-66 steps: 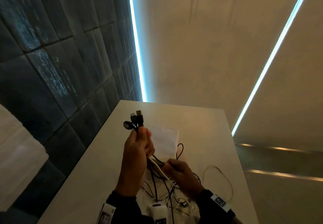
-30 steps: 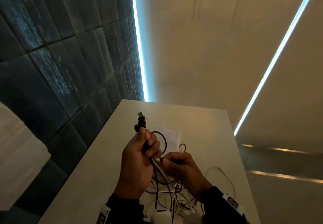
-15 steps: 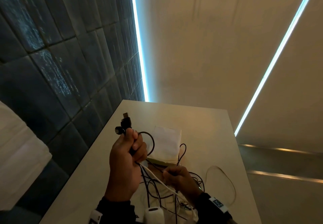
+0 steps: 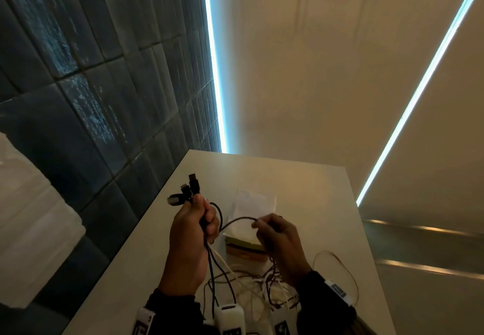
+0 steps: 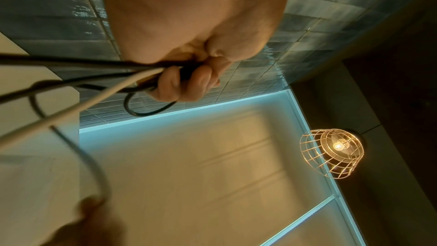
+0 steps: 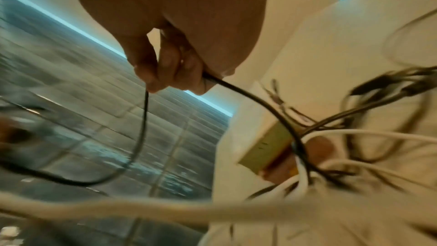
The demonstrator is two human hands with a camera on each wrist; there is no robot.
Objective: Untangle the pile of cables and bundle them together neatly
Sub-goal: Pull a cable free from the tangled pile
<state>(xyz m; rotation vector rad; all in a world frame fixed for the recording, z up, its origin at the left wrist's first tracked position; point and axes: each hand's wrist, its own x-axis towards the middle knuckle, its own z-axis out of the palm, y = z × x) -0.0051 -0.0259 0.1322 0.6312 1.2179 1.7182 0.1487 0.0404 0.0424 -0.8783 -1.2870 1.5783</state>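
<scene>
My left hand (image 4: 195,223) is raised above the table and grips a bunch of black cables and one white cable (image 5: 99,98). Three black plug ends (image 4: 187,190) stick up out of its fist. A black cable (image 4: 235,221) loops from that fist across to my right hand (image 4: 272,232), which pinches it between thumb and fingers (image 6: 151,74). Below both hands, a tangle of white and black cables (image 4: 259,287) lies on the white table (image 4: 301,177), near its front edge.
A small stack of boxes topped with white paper (image 4: 251,219) sits on the table behind my hands. A thin loop of wire (image 4: 337,264) lies at the right. A dark tiled wall (image 4: 104,99) runs along the table's left side. A caged lamp (image 5: 331,152) hangs overhead.
My right hand has risen from the pile, drawing a black cable up level with the left fist. The left hand stays raised, and three plug ends now show above it.
</scene>
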